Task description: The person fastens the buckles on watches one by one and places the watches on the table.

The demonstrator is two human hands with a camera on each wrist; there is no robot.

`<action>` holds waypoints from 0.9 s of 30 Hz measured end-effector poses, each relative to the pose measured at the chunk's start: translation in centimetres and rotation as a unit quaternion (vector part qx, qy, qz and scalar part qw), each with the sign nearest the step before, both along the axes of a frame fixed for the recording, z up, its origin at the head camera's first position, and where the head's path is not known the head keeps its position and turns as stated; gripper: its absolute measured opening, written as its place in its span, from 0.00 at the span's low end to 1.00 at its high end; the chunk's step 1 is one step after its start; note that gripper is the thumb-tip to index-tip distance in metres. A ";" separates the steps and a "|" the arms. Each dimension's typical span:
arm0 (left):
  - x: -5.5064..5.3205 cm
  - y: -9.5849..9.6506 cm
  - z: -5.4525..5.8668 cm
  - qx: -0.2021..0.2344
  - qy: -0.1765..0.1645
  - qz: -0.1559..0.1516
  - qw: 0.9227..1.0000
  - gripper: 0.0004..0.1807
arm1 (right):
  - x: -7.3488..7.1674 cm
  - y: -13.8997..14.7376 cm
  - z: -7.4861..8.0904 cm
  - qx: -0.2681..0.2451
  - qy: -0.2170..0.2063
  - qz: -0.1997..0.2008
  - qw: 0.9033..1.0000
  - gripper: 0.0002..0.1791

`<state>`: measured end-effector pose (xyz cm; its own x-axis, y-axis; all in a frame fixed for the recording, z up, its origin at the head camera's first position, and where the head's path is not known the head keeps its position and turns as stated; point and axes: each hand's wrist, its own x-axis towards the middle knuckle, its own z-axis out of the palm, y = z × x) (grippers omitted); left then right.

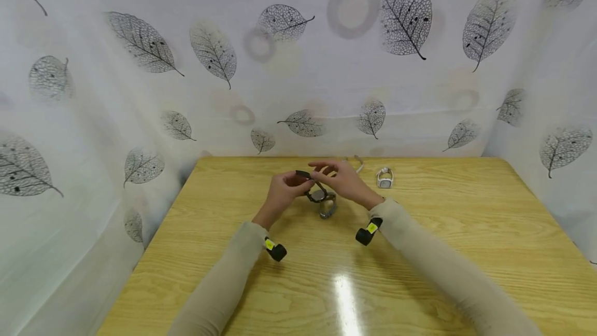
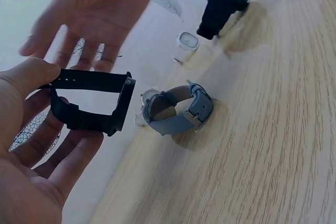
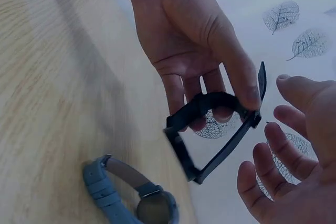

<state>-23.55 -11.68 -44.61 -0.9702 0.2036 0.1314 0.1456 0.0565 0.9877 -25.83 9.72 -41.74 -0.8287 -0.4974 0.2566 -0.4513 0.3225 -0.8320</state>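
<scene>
A black wristwatch with its strap fastened in a loop is held above the table. My left hand pinches its strap between thumb and fingers, near the buckle end, as the right wrist view shows. My right hand is beside the strap, fingers spread. A small gap shows between its thumb and the strap in the right wrist view, where the right hand comes in at the lower right. Below the held watch, a grey-blue wristwatch rests on the table, its strap buckled in a loop.
A white square-faced watch stands at the back, right of my hands. Partly behind my right hand lies a pale watch strap. Another black watch stands on the wooden table. Leaf-printed cloth hangs behind and beside it.
</scene>
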 end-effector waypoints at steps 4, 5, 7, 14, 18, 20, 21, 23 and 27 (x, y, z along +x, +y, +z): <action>0.1 0.1 0.1 -0.027 0.015 0.006 0.999 0.12 | -0.2 -0.6 0.7 0.028 0.020 0.014 0.999 0.21; 0.1 0.1 0.1 -0.032 0.017 0.008 0.999 0.11 | -0.2 -0.7 0.8 0.034 0.024 0.016 0.999 0.21; 0.1 0.0 0.1 -0.039 0.022 0.011 0.999 0.11 | -0.2 -1.0 1.0 0.041 0.035 0.020 0.998 0.21; 0.1 -0.1 0.0 -0.060 0.045 0.020 0.997 0.08 | 0.1 -1.5 1.2 0.050 0.072 0.027 0.996 0.14; 0.0 -0.2 -0.1 -0.072 0.053 0.020 0.996 0.08 | 0.2 -1.5 1.2 0.042 0.066 0.027 0.997 0.13; 0.0 -0.3 -0.2 -0.080 0.057 0.020 0.995 0.09 | 0.2 -1.5 1.2 0.036 0.054 0.024 0.998 0.14; 0.1 -0.3 -0.1 -0.084 0.059 0.022 0.994 0.10 | 0.2 -1.4 1.1 0.033 0.047 0.021 0.998 0.14; 0.1 -0.4 -0.2 -0.093 0.063 0.025 0.993 0.11 | 0.2 -1.3 1.0 0.025 0.033 0.011 0.999 0.15; 0.2 -0.7 -0.3 -0.098 0.073 0.027 0.992 0.12 | 0.2 -1.0 0.6 -0.009 0.002 0.001 1.000 0.17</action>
